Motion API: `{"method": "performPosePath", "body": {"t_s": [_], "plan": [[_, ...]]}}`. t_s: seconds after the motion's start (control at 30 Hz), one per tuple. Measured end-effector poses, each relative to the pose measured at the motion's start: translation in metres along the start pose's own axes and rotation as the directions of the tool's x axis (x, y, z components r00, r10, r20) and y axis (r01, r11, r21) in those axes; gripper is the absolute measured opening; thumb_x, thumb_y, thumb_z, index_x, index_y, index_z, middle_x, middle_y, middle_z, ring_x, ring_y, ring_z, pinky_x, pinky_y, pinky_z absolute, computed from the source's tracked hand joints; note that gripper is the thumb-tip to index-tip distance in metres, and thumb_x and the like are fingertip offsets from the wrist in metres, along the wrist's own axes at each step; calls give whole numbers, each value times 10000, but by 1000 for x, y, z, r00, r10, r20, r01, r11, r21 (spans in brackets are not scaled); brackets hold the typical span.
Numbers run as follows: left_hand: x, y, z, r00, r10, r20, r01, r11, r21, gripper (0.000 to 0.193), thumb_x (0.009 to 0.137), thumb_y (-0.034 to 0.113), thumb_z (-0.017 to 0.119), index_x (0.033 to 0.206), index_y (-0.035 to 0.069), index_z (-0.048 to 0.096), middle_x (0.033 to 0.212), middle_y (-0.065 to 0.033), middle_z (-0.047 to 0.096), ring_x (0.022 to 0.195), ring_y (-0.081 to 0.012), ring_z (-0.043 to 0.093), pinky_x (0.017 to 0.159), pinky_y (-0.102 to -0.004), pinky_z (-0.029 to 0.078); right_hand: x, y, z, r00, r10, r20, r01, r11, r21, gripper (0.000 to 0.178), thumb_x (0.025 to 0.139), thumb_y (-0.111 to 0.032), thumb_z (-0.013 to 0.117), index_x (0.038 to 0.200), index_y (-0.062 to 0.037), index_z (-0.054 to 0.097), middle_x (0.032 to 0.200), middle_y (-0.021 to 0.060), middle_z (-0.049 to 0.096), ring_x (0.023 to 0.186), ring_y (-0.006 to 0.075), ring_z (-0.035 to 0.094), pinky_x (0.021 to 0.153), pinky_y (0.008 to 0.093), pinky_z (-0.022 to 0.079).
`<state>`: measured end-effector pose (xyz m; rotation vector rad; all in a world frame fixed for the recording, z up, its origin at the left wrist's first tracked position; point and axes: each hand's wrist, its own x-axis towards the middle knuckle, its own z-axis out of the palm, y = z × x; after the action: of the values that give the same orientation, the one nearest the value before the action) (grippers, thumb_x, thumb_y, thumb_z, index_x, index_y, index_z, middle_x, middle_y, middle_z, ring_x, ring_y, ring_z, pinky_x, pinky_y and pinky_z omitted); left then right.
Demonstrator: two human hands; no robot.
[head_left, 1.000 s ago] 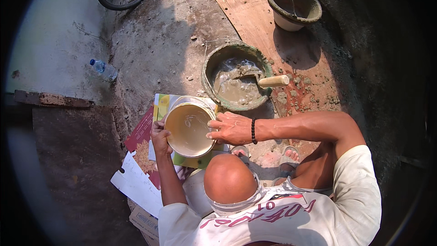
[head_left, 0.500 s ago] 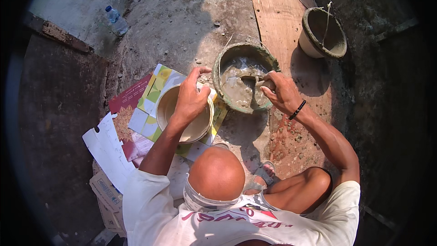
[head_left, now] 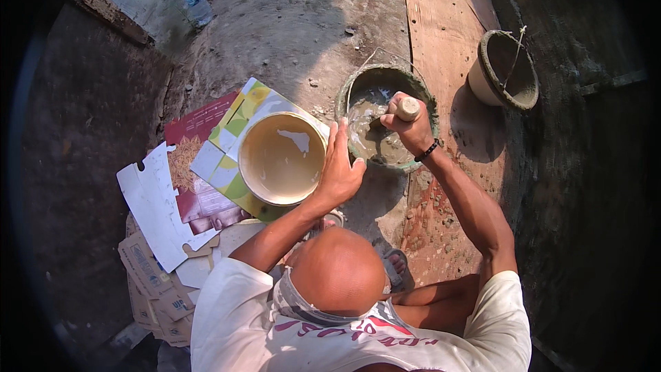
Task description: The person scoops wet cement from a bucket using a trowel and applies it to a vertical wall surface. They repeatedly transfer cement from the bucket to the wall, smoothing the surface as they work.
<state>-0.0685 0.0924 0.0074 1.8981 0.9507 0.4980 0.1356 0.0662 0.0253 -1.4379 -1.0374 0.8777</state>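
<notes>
Two hands work over the ground. The right hand (head_left: 407, 124) has its grip closed around a wooden handle (head_left: 406, 107) inside the green basin (head_left: 421, 89) of wet grey mix. The left hand (head_left: 339, 167), fingers spread, rests against the rim of the white bucket (head_left: 265, 196), just beside the basin on coloured cardboard (head_left: 224, 165).

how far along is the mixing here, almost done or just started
Done: the green pan already holds wet grey mix, and the white bucket of tan liquid stands beside it on flattened cardboard. In hand: the right hand grips a wooden tool handle in the mix, the left hand rests against the bucket's rim. Left: the mix looks uneven and soupy, so likely more stirring.
</notes>
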Motion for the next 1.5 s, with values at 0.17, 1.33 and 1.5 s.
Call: {"method": "performPosePath", "body": {"t_s": [0.17,1.33,1.5], "plan": [[22,10,9,970,-233,-76,217,961,-172,840,802,125,567,1472,-96,112,1518,-301,193,1428,-375,203,1167,-375,176,33,-57,-7,981,-143,-130,181,919,351,173,735,20,649,793,-56,506,641,3,534,534,91,516,457,249,411],[130,-3,12,979,-168,-116,175,983,57,344,733,22,563,1034,-96,446,976,-328,590,969,-498,575,865,-526,442,74,59,-6,948,-96,-304,190,935,298,162,696,-19,653,725,-53,498,657,39,548,562,112,533,499,261,432],[131,-15,1,999,-48,-14,48,997,53,374,736,29,550,1065,-112,444,950,-330,590,957,-502,573,862,-531,440,48,40,-28,993,-37,-108,75,925,373,195,707,-21,672,712,-74,484,657,28,537,564,113,526,503,252,428]]}}
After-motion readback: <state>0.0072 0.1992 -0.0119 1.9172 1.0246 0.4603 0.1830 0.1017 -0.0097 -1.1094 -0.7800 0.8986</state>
